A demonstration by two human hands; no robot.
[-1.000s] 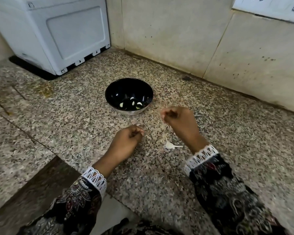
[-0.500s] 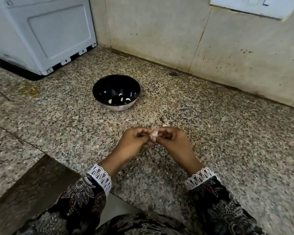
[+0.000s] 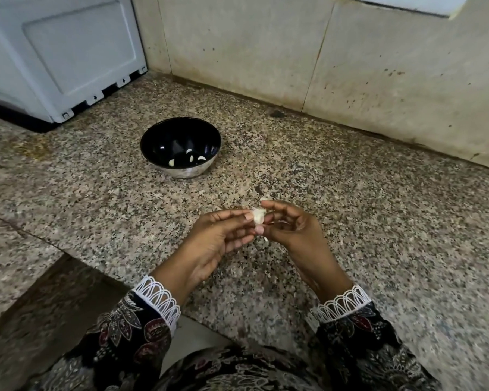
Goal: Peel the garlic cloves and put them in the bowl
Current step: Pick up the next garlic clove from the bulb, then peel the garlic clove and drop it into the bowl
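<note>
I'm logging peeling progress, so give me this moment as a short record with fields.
surface: speckled granite counter
bowl: dark round metal bowl, holding a few peeled white cloves
in hand: pale garlic clove with papery skin
left hand: pinches the clove
right hand: pinches the clove from the other side
background: white appliance, tiled wall
stage: peeling, clove not yet in bowl

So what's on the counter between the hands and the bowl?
Head view: mostly bare granite counter between the garlic clove and bowl, only a small skin scrap.
</note>
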